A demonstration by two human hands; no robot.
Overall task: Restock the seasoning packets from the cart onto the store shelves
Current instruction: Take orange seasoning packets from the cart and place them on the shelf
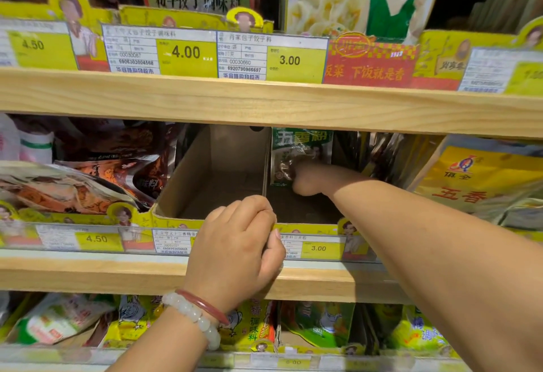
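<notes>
My right hand (305, 177) reaches deep into the right compartment of the cardboard box (188, 171) on the middle shelf (88, 271), gripping the green seasoning packet (299, 151) standing upright at the back | my left hand (238, 242) curls over the box's front lip at the divider | left compartment bare | price tags (318, 248) below.

Price labels line the shelf rails: a 4.00 label (160, 51) at 11 o'clock, a 3.00 label (271, 59) at 12 o'clock. A red promotional strip (370, 63) sits at 1 o'clock (yellow lettering). Bead bracelets (195, 311) appear at 6 o'clock.
</notes>
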